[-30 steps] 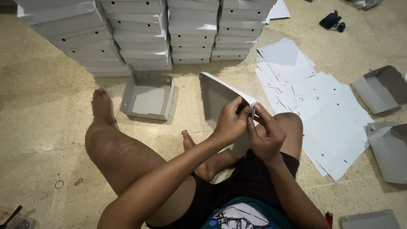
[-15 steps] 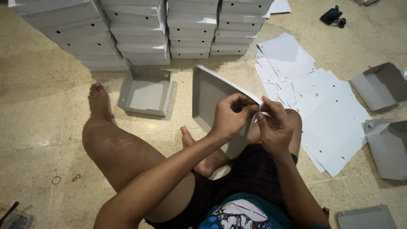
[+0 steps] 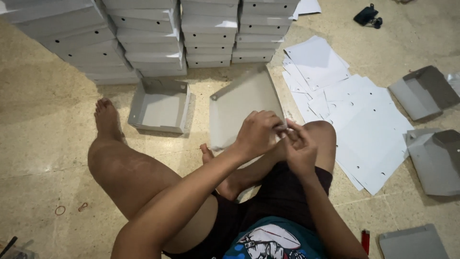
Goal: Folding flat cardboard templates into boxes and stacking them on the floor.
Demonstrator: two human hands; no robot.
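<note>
While seated on the floor [image 3: 38,144], folding a grey cardboard lid [image 3: 242,103].
Left hand [image 3: 257,132] and right hand [image 3: 298,146] both pinched shut on its near corner; beside the lid, leftward, an open box [image 3: 160,105].

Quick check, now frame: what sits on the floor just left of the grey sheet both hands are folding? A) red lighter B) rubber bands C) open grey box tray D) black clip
C: an open grey box tray lies on the floor left of the sheet that the left hand and right hand hold at its corner.
</note>
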